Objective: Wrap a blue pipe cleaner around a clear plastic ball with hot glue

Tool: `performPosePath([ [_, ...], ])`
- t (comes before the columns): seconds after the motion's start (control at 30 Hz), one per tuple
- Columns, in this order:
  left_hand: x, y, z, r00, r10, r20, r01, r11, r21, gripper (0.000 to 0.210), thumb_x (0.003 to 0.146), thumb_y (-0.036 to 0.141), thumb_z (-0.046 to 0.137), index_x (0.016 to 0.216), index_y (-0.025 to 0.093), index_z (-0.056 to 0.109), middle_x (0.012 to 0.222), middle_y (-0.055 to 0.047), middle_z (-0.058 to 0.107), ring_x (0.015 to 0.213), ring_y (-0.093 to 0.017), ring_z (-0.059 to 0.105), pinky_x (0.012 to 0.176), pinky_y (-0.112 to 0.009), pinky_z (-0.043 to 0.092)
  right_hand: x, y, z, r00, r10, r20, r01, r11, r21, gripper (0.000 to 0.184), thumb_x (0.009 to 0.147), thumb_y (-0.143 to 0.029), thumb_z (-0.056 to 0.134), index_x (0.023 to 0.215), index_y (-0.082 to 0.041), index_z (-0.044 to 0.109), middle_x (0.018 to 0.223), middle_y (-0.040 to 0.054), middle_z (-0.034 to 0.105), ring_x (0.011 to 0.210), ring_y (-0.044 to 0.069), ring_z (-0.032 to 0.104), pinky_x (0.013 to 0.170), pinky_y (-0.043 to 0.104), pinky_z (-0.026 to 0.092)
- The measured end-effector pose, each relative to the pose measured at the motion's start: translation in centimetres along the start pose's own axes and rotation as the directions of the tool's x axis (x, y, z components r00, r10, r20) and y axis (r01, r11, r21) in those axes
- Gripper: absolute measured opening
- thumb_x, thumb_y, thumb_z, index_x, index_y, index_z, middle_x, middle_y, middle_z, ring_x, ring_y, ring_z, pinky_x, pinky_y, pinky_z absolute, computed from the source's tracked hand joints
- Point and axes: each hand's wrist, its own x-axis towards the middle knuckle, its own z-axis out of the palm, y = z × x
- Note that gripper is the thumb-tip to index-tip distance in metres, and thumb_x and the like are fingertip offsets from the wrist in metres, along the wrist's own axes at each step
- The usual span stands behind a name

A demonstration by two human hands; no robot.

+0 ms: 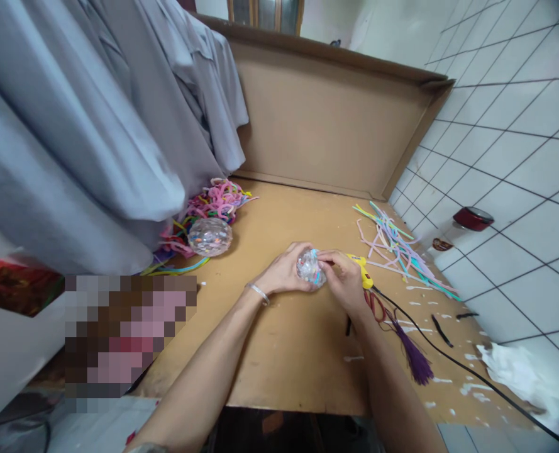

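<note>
Over the middle of the table, my left hand (288, 267) is wrapped around a small clear ball (307, 269) with blue, pink and orange bits on it. My right hand (343, 277) meets the ball at its right side with thumb and forefinger pinched together. Whatever lies between those fingertips is too small to make out. Just beyond the right hand is a yellow glue gun (365, 274), partly covered by that hand. Scissors with red handles (376, 306) and a purple tassel (414, 355) lie beside the right forearm.
A second, larger clear ball (210, 236) sits by a heap of coloured pipe cleaners (217, 201) at left. More pipe cleaners (392, 242), a red-capped bottle (449, 236) and white tissue (524, 371) are at right. A black cord (430, 336) crosses the table (283, 377). Grey cloth (132, 107) hangs left.
</note>
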Motion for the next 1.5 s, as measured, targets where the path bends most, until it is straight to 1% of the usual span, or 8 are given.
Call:
performPosePath([
  [0.17, 0.03, 0.01, 0.02, 1.0, -0.005, -0.005, 0.005, 1.0, 0.003, 0.088, 0.051, 0.033, 0.083, 0.129, 0.019, 0.045, 0.127, -0.011, 0.053, 0.117, -0.03, 0.056, 0.102, -0.043, 0.046, 0.0, 0.12, -0.11, 1.0, 0.02, -0.005, -0.02, 0.999, 0.037, 0.013, 0.087, -0.021, 0.054, 0.087, -0.022, 0.068, 0.09, 0.0048, 0.073, 0.09, 0.02, 0.068, 0.083, 0.035, 0.052],
  [0.67, 0.07, -0.57, 0.24, 1.0, 0.016, -0.015, -0.016, 1.0, -0.022, 0.088, 0.051, 0.032, 0.083, 0.13, 0.02, 0.046, 0.127, -0.01, 0.053, 0.116, -0.029, 0.056, 0.102, -0.043, 0.045, -0.06, -0.05, 0.06, 0.999, 0.033, 0.001, -0.033, 0.999, 0.01, 0.013, 0.087, -0.026, 0.056, 0.088, -0.022, 0.068, 0.092, 0.0058, 0.074, 0.091, 0.02, 0.067, 0.082, 0.036, 0.052],
  [0.83, 0.11, -0.63, 0.23, 1.0, -0.016, -0.019, 0.015, 1.0, -0.024, 0.09, 0.051, 0.031, 0.084, 0.131, 0.019, 0.046, 0.128, -0.01, 0.053, 0.116, -0.029, 0.056, 0.103, -0.043, 0.045, -0.02, -0.22, 0.14, 0.994, 0.106, -0.023, -0.104, 0.993, 0.058, 0.016, 0.086, -0.028, 0.057, 0.094, -0.021, 0.068, 0.093, 0.0052, 0.073, 0.086, 0.018, 0.066, 0.08, 0.033, 0.053],
  [1.03, 0.03, -0.22, -0.08, 0.996, -0.084, -0.017, 0.082, 0.993, -0.088, 0.088, 0.052, 0.026, 0.084, 0.13, 0.018, 0.046, 0.128, -0.011, 0.055, 0.117, -0.029, 0.056, 0.104, -0.043, 0.044, 0.02, 0.04, 0.0, 0.971, 0.211, -0.111, -0.197, 0.973, 0.122, 0.02, 0.085, -0.029, 0.055, 0.098, -0.019, 0.067, 0.094, 0.0063, 0.072, 0.086, 0.018, 0.066, 0.08, 0.033, 0.053],
  [1.1, 0.0, -0.09, -0.14, 0.995, -0.099, -0.018, 0.096, 0.99, -0.106, 0.088, 0.051, 0.026, 0.084, 0.13, 0.019, 0.045, 0.129, -0.011, 0.054, 0.118, -0.029, 0.055, 0.105, -0.044, 0.044, 0.03, 0.2, -0.09, 0.975, 0.184, -0.124, -0.175, 0.981, 0.08, 0.018, 0.086, -0.026, 0.053, 0.094, -0.02, 0.068, 0.092, 0.0061, 0.072, 0.086, 0.019, 0.065, 0.081, 0.034, 0.052],
  [1.2, 0.01, 0.0, -0.16, 0.994, -0.106, -0.016, 0.104, 0.988, -0.112, 0.087, 0.052, 0.025, 0.084, 0.129, 0.019, 0.046, 0.129, -0.011, 0.054, 0.119, -0.029, 0.055, 0.106, -0.045, 0.043, 0.04, 0.25, -0.18, 0.993, 0.074, -0.094, -0.075, 0.997, -0.005, 0.024, 0.083, -0.016, 0.048, 0.087, -0.023, 0.071, 0.092, 0.0054, 0.071, 0.092, 0.02, 0.064, 0.084, 0.037, 0.051],
  [1.4, 0.1, -0.03, -0.13, 0.997, -0.076, -0.006, 0.075, 0.992, -0.099, 0.084, 0.052, 0.027, 0.084, 0.127, 0.019, 0.047, 0.128, -0.011, 0.054, 0.119, -0.029, 0.055, 0.106, -0.045, 0.042, -0.02, -0.62, -0.04, 0.998, -0.056, 0.001, 0.056, 0.989, -0.14, 0.037, 0.081, -0.008, 0.044, 0.093, -0.026, 0.074, 0.115, 0.0059, 0.068, 0.108, 0.022, 0.06, 0.094, 0.042, 0.047],
  [1.5, 0.06, -0.04, -0.13, 0.996, -0.09, -0.016, 0.087, 0.99, -0.11, 0.085, 0.051, 0.028, 0.084, 0.127, 0.02, 0.047, 0.128, -0.01, 0.054, 0.118, -0.029, 0.055, 0.106, -0.045, 0.042, 0.0, -0.5, -0.07, 0.996, -0.043, -0.079, 0.03, 0.986, -0.166, 0.033, 0.082, -0.01, 0.045, 0.09, -0.026, 0.073, 0.105, 0.0055, 0.071, 0.102, 0.022, 0.062, 0.093, 0.042, 0.048],
])
